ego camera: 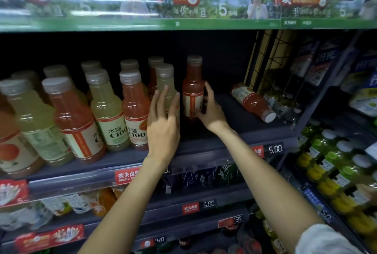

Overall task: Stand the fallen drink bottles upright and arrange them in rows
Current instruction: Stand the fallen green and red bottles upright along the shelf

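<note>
Right hand (210, 111) curled round upright red bottle (192, 92) mid-shelf; left hand (163, 119) flat, fingers straight, against pale bottle (166, 86). Fallen bottle (252, 102) lying far right. Risk: nudging neighbours over, toppling the row.

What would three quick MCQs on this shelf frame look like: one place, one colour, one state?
1. Where does the fallen bottle lie?
A. right end of the shelf
B. left end
C. floor

2. What colour is the drink in the bottle the right hand holds?
A. blue
B. orange-red
C. clear

3. How do the left hand fingers lie?
A. fist
B. straight against a pale yellow bottle
C. hanging idle

Key: 1A, it lies beside the wire grid; 2B, reddish liquid shows; 3B, extended fingers touch it.
</note>
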Motion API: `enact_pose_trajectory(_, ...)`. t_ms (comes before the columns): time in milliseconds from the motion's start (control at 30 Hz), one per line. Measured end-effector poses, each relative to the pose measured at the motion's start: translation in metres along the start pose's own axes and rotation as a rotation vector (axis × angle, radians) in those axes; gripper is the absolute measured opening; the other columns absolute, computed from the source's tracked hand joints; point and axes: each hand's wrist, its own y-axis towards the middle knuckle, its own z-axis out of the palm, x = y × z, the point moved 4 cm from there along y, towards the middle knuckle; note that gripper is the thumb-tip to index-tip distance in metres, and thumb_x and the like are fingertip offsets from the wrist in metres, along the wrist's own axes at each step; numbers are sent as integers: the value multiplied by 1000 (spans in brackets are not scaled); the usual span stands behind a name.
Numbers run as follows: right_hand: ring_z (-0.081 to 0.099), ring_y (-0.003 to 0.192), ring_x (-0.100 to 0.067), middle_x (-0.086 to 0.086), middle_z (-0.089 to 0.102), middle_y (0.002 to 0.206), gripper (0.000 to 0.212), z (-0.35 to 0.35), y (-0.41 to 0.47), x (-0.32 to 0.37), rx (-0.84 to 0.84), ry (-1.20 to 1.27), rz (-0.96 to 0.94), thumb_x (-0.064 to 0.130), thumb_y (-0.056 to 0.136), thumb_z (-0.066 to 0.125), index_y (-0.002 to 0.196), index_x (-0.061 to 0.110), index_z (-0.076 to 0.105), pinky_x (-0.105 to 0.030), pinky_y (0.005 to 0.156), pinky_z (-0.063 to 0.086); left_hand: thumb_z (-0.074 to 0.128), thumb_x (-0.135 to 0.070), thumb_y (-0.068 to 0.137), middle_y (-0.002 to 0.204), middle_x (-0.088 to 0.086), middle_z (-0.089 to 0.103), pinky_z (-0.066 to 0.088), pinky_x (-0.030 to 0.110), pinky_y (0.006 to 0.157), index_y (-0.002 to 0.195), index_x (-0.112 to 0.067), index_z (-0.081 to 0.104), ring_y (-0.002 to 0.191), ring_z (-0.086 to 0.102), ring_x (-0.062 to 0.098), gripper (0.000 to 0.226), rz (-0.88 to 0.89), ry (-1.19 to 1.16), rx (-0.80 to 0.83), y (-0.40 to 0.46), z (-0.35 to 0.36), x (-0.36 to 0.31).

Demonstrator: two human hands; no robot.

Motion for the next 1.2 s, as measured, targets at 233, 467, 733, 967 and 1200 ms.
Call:
enact_pose_trajectory(233, 42, 118, -44, -26, 47, 130, 52, -101, -25, -52, -295, -948, -56, 21, 84, 62, 133, 9, 47, -50, 96, 36, 65, 10, 69, 148, 16, 33, 50, 50, 91, 135, -16, 45, 135, 26, 35, 73, -24, -9, -14, 1, -1, 0)
enact_pose_trajectory(467, 59, 100, -42, -25, 60, 111, 49, -127, -39, -63, -159, -935, 219, 19, 92, 54, 136, 9, 35, -43, 77, 48, 60, -16, 82, 101, 9, 63, 41, 34, 80, 107, -15, 53, 100, 51, 27, 26, 126, -181, -89, 2, -1, -44)
enact_pose_trajectory(733, 45, 98, -14, -5, 55, 102, 49, -136, -80, 10, -438, -360, -226, 17, 77, 71, 121, 13, 50, -19, 81, 37, 76, -29, 79, 152, 3, 30, 22, 22, 111, 150, -18, 22, 139, 31, 18, 90, 180, -481, 502, 31, 55, -78)
enact_pose_trajectory(967, 61, 95, -3, 2, 63, 106, 43, -135, -58, 61, -334, 123, -226, 13, 79, 74, 118, 12, 56, -15, 79, 52, 75, -39, 78, 142, 1, 44, 41, 30, 105, 146, -19, 28, 129, 45, 11, 85, 32, -747, 487, 31, 44, -81)
enact_pose_trajectory(1200, 46, 124, -13, 3, 46, 134, 63, -77, -64, 15, -30, 235, -46, 7, 83, 65, 136, 25, 36, -29, 101, 42, 69, -48, 80, 143, 6, 44, 44, 36, 101, 150, -22, 24, 127, 48, 21, 87, -204, -615, 267, 19, 34, -48)
